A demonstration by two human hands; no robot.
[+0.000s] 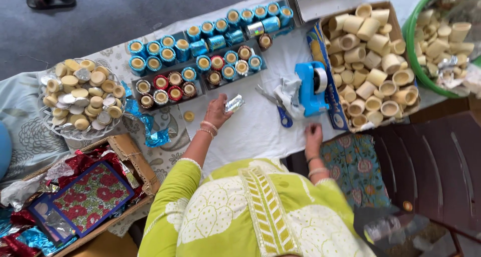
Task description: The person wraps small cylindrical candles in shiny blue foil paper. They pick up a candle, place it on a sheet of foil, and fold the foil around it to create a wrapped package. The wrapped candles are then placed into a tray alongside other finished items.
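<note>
1. Left hand (217,111), frame centre, clamps a silver foil piece (234,104).
2. Right hand (313,135) lies flat, holding nothing, on the white bench (250,131) below the blue tape dispenser (310,89).
3. Scissors (276,106) lie between the hands.

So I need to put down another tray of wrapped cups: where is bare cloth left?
The widest bare patch of white cloth lies between the left hand and right hand, below the scissors. It is crowded further up, with the black trays, tape dispenser and cardboard box.
</note>
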